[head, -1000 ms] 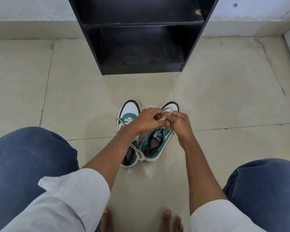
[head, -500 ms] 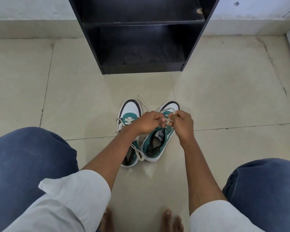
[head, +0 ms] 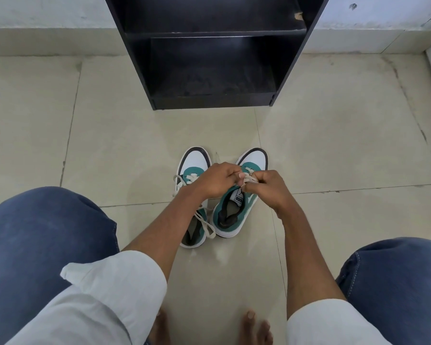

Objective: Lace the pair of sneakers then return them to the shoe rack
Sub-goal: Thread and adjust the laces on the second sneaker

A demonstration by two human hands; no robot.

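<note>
Two green and white sneakers stand side by side on the floor tiles, toes pointing at the black shoe rack [head: 214, 53]. The left sneaker [head: 193, 168] has cream laces threaded, with loose ends trailing beside its heel. My left hand [head: 215, 180] and my right hand [head: 268, 189] meet above the right sneaker [head: 234, 207], both pinching its cream lace [head: 248, 179] over the eyelets. My hands hide most of that shoe's lacing.
The rack's lowest shelf [head: 209, 78] is open and holds nothing, about one shoe length beyond the toes. My knees in blue jeans frame the shoes left and right, and my bare feet [head: 254, 324] rest near the bottom edge. A wall skirting runs behind the rack.
My hands have drawn slightly lower over the right sneaker and keep working its lace. The shoes themselves have not moved.
</note>
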